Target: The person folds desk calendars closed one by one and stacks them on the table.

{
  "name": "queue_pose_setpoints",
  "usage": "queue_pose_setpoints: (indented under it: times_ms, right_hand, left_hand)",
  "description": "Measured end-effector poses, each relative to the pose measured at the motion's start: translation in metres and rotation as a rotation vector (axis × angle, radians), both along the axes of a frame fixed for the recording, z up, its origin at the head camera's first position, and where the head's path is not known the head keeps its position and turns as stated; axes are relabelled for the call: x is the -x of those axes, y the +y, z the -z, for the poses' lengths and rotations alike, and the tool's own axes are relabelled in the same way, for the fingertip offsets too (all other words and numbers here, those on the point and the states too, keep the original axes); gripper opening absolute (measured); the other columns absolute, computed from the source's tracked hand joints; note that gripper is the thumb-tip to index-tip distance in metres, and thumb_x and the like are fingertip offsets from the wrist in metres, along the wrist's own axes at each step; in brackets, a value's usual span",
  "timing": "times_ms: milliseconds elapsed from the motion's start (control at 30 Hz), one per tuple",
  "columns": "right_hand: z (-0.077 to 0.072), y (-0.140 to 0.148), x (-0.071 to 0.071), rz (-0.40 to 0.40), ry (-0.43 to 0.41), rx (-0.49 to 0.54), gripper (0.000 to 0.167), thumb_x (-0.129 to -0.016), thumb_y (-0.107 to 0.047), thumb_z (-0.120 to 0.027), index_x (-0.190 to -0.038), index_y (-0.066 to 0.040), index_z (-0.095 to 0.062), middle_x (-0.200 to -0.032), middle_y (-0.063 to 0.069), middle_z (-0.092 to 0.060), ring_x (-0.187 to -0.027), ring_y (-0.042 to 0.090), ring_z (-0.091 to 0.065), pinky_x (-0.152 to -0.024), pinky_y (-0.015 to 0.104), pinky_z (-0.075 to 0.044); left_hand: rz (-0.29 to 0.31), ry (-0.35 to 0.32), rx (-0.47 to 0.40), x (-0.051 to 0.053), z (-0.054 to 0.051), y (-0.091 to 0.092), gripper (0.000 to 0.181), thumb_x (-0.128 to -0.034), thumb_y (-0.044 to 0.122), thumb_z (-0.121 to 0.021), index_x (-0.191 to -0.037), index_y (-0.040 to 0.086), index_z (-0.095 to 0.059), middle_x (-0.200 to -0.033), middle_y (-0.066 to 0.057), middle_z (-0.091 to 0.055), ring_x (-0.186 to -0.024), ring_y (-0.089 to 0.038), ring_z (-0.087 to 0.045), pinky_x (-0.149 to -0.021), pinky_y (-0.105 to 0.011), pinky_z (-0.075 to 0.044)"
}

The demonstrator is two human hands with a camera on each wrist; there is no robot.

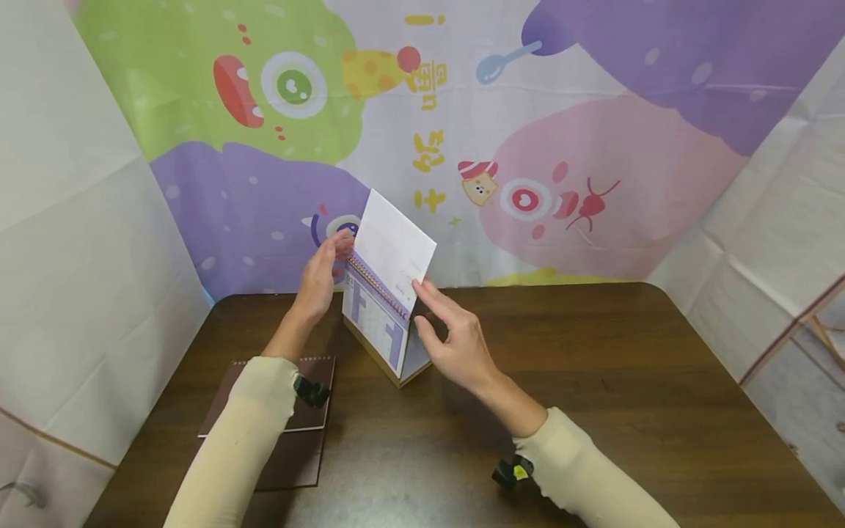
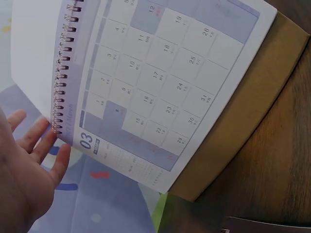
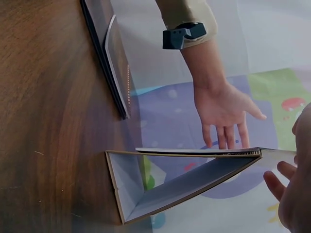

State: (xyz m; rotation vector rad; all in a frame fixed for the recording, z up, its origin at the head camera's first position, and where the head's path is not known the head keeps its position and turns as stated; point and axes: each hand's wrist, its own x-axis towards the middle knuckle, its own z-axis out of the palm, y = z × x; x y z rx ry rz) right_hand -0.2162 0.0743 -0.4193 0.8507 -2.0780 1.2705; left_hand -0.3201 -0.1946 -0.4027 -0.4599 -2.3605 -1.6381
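In the head view, your desk calendar (image 1: 372, 319) stands mid-frame on the tabletop (image 1: 561, 352), a white page (image 1: 394, 242) raised above its coil (image 1: 379, 289). Your left hand (image 1: 318, 277) is beside its left edge; your right hand (image 1: 458, 341), thumb and fingers apart, is at the page's right edge.

In the left wrist view, the March sheet (image 2: 150, 82) fills the upper centre; your left fingers are spread beside the coil. You're apparently turning pages; next, guide the raised one over evenly.

In the right wrist view, the cardboard stand (image 3: 194, 179) is propped lower centre.

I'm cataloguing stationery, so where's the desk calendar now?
In the head view, the desk calendar stands toward the back of the table, between the left hand and the right hand, beyond and to the right of the brown spiral-bound pad.
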Motion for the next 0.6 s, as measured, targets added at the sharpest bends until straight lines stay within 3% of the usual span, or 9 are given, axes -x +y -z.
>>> queue_pose_setpoints:
  times_ms: [100, 200, 333, 433, 533, 600]
  right_hand:
    - [0.001, -0.001, -0.001, -0.017, 0.028, -0.026, 0.051, -0.101, 0.002, -0.073, -0.152, 0.007, -0.066, -0.155, 0.030, -0.067, -0.145, 0.046, -0.068, -0.116, 0.057, -0.060]
    - [0.003, -0.003, -0.001, -0.038, 0.049, -0.052, 0.051, -0.101, 0.001, -0.073, -0.151, 0.008, -0.066, -0.154, 0.029, -0.069, -0.143, 0.045, -0.068, -0.122, 0.060, -0.055]
    - [0.006, -0.005, -0.003, -0.064, 0.061, -0.076, 0.051, -0.101, 0.001, -0.073, -0.151, 0.009, -0.066, -0.154, 0.028, -0.070, -0.141, 0.045, -0.067, -0.121, 0.060, -0.056]
    - [0.008, -0.006, -0.005, -0.080, 0.062, -0.089, 0.051, -0.101, 0.001, -0.073, -0.150, 0.009, -0.066, -0.155, 0.028, -0.069, -0.141, 0.044, -0.067, -0.120, 0.060, -0.057]
    - [0.010, -0.006, -0.007, -0.091, 0.060, -0.107, 0.051, -0.101, 0.000, -0.072, -0.152, 0.008, -0.065, -0.158, 0.027, -0.067, -0.143, 0.043, -0.067, -0.120, 0.058, -0.057]
    - [0.010, -0.007, -0.009, -0.099, 0.064, -0.121, 0.052, -0.101, -0.001, -0.071, -0.152, 0.007, -0.065, -0.160, 0.025, -0.066, -0.144, 0.042, -0.067, -0.121, 0.057, -0.057]
  left_hand:
    - [0.017, 0.022, -0.025, 0.000, -0.001, -0.002, 0.065, -0.1230, 0.039, -0.016, -0.175, 0.005, -0.036, -0.172, -0.027, -0.050, -0.158, -0.048, -0.047, -0.121, -0.068, -0.041]
    - [0.035, 0.045, -0.073, -0.001, -0.003, -0.005, 0.069, -0.1219, 0.045, -0.016, -0.176, 0.006, -0.033, -0.171, -0.029, -0.050, -0.156, -0.051, -0.048, -0.115, -0.058, -0.044]
    - [0.067, 0.065, -0.132, -0.001, -0.004, -0.010, 0.074, -0.1200, 0.053, -0.018, -0.177, 0.009, -0.031, -0.172, -0.029, -0.050, -0.154, -0.052, -0.051, -0.105, -0.041, -0.046]
    - [0.085, 0.072, -0.147, -0.002, -0.005, -0.013, 0.076, -0.1193, 0.056, -0.018, -0.178, 0.010, -0.030, -0.173, -0.028, -0.049, -0.154, -0.051, -0.051, -0.102, -0.036, -0.047]
    - [0.085, 0.089, -0.163, -0.004, -0.005, -0.014, 0.079, -0.1188, 0.060, -0.018, -0.178, 0.009, -0.031, -0.173, -0.030, -0.048, -0.153, -0.044, -0.054, -0.101, -0.033, -0.050]
    - [0.078, 0.100, -0.188, -0.006, -0.004, -0.015, 0.081, -0.1183, 0.064, -0.021, -0.177, 0.009, -0.033, -0.171, -0.032, -0.049, -0.150, -0.033, -0.060, -0.099, -0.030, -0.052]
